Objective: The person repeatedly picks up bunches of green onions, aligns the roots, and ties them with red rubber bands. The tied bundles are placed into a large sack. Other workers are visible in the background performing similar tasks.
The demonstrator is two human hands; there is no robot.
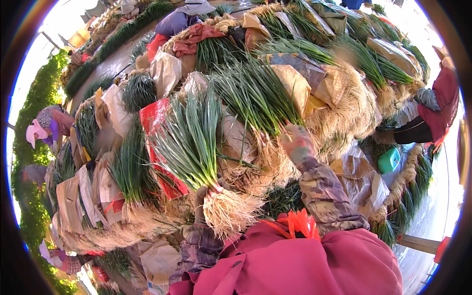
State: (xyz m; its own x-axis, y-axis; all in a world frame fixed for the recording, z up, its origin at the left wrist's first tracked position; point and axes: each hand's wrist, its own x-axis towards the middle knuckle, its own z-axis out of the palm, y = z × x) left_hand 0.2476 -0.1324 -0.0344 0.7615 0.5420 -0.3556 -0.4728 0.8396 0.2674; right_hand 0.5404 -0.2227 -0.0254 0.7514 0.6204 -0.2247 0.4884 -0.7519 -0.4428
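My left hand [201,201], in a dark glove, is closed around the stems of a bunch of green onions [199,147]. Its pale roots [230,212] hang toward my red apron, and its green leaves fan out away from me. My right hand [297,142] touches the stem bases of loose green onions [254,96] on the pile; how firmly its fingers close on them cannot be told. A tuft of red plastic strips [302,225] shows at my waist. A red plastic sheet [156,125] lies partly behind the held bunch.
Rows of rooted bundles [354,99] with brown paper sheets [291,84] between them surround me. A teal plastic container [389,160] is at the right, near a person in red [442,103]. Several other people work along the rows at left and top.
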